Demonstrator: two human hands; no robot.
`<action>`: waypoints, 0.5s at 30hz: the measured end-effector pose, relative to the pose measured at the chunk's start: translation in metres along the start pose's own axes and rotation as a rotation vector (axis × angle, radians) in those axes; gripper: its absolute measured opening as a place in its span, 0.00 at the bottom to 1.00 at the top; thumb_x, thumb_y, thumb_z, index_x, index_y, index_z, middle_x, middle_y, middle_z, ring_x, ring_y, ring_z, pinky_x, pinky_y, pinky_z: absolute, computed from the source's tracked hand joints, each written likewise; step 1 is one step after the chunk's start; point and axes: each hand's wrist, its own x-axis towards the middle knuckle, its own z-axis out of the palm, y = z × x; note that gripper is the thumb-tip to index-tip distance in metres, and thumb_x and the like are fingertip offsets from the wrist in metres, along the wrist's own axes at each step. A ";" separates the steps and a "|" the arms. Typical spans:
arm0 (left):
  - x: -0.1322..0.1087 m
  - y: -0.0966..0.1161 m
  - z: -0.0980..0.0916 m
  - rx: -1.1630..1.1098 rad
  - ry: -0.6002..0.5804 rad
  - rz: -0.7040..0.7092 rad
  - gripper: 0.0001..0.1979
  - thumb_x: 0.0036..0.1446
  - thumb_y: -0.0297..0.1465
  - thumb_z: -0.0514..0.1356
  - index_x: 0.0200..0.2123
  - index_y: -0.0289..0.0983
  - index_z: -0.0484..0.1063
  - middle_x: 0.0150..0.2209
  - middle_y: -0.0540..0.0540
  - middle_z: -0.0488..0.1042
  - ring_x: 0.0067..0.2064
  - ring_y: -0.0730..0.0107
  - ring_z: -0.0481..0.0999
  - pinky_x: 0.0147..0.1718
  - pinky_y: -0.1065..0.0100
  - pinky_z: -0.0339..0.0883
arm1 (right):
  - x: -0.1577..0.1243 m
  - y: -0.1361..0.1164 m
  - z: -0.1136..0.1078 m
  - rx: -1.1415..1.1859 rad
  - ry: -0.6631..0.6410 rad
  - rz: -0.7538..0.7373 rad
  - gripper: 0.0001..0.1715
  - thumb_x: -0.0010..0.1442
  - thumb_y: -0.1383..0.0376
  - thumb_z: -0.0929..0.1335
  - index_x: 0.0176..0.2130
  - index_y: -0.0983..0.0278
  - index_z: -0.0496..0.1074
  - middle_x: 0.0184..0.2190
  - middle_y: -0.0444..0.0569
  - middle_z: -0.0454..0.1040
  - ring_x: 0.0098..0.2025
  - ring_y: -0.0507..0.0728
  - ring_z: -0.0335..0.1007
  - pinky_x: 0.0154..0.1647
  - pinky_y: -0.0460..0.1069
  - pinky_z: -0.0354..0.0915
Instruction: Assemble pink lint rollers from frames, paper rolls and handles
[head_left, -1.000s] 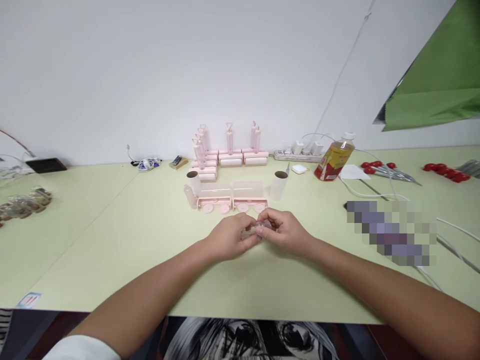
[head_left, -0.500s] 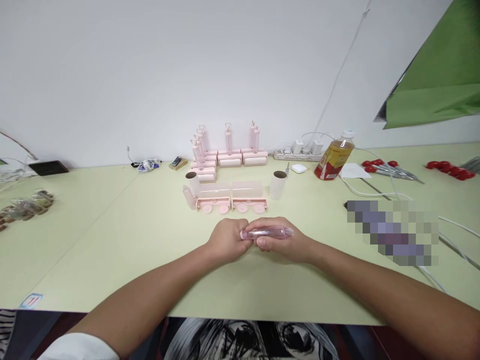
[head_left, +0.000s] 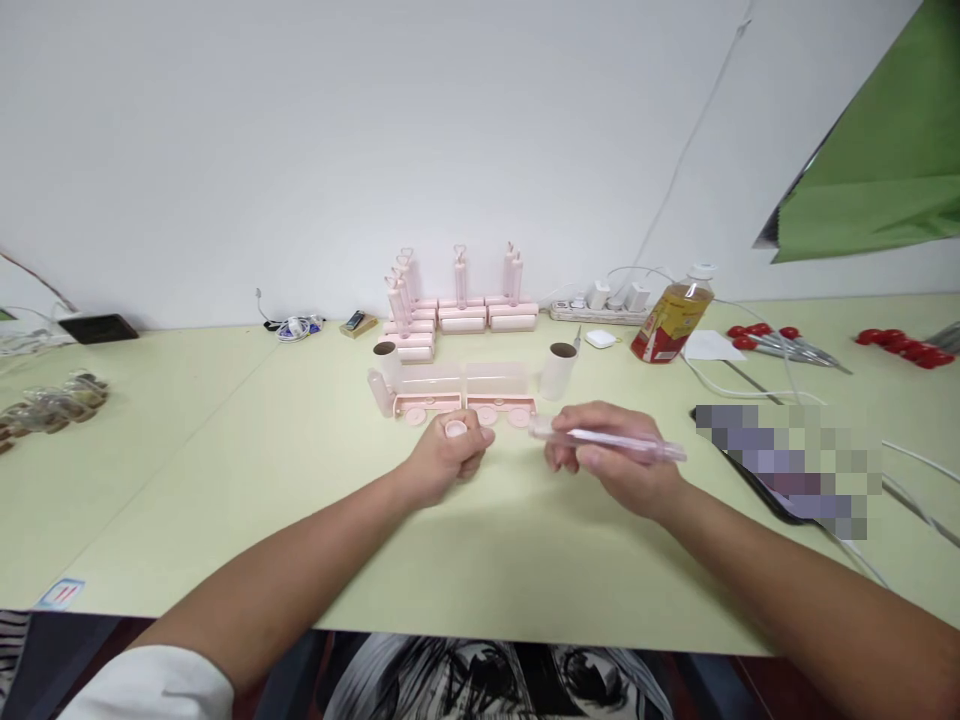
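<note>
My left hand (head_left: 442,465) is closed in a fist, gripping a small round pink cap (head_left: 455,429) that shows at the top of the fingers. Apart from it, my right hand (head_left: 641,478) is wrapped round a clear pinkish tube (head_left: 611,440), which lies nearly level and is slightly blurred. Just beyond the hands are two open pink cases (head_left: 427,403) with round pink discs (head_left: 415,417) in front. Clear curved covers (head_left: 496,378) lie behind them. An upright clear tube (head_left: 381,394) stands at their left end.
Cardboard-cored rolls (head_left: 557,372) flank the cases. Farther back stand several pink boxes (head_left: 462,318) and slim pink tubes (head_left: 460,280). To the right are a drink bottle (head_left: 673,318), a power strip (head_left: 600,311), red-handled tools (head_left: 780,342), cables and a pixelated device (head_left: 780,470).
My hands have drawn apart. The tube has moved right in my right hand, while the pink cap now shows in my left hand, off the tube's end.
</note>
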 end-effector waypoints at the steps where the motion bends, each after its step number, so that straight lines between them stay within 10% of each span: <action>1: 0.001 0.000 -0.002 -0.023 0.004 -0.033 0.22 0.47 0.41 0.64 0.22 0.39 0.51 0.15 0.60 0.50 0.17 0.83 0.47 0.17 0.75 0.40 | 0.004 0.000 -0.008 -0.143 0.055 0.042 0.15 0.57 0.56 0.70 0.43 0.60 0.75 0.26 0.47 0.74 0.26 0.55 0.68 0.26 0.49 0.63; 5: -0.001 -0.005 0.000 -0.041 -0.125 -0.119 0.14 0.46 0.38 0.58 0.23 0.38 0.55 0.18 0.58 0.50 0.18 0.82 0.45 0.18 0.75 0.36 | 0.023 0.016 -0.042 -0.637 0.168 0.314 0.11 0.54 0.58 0.70 0.30 0.64 0.75 0.30 0.50 0.75 0.26 0.54 0.65 0.25 0.48 0.60; 10: -0.005 -0.005 0.006 -0.040 -0.155 -0.153 0.07 0.43 0.33 0.53 0.25 0.38 0.57 0.19 0.57 0.50 0.20 0.79 0.47 0.19 0.74 0.38 | 0.035 0.048 -0.065 -0.599 0.211 0.618 0.14 0.52 0.59 0.68 0.35 0.67 0.75 0.22 0.44 0.69 0.20 0.50 0.57 0.22 0.47 0.55; 15: -0.004 -0.001 0.004 0.162 -0.122 -0.007 0.11 0.53 0.38 0.58 0.30 0.38 0.60 0.22 0.57 0.54 0.22 0.78 0.52 0.21 0.73 0.45 | 0.041 0.061 -0.067 -0.594 0.208 0.592 0.15 0.53 0.59 0.68 0.36 0.68 0.75 0.23 0.45 0.70 0.23 0.51 0.61 0.25 0.47 0.56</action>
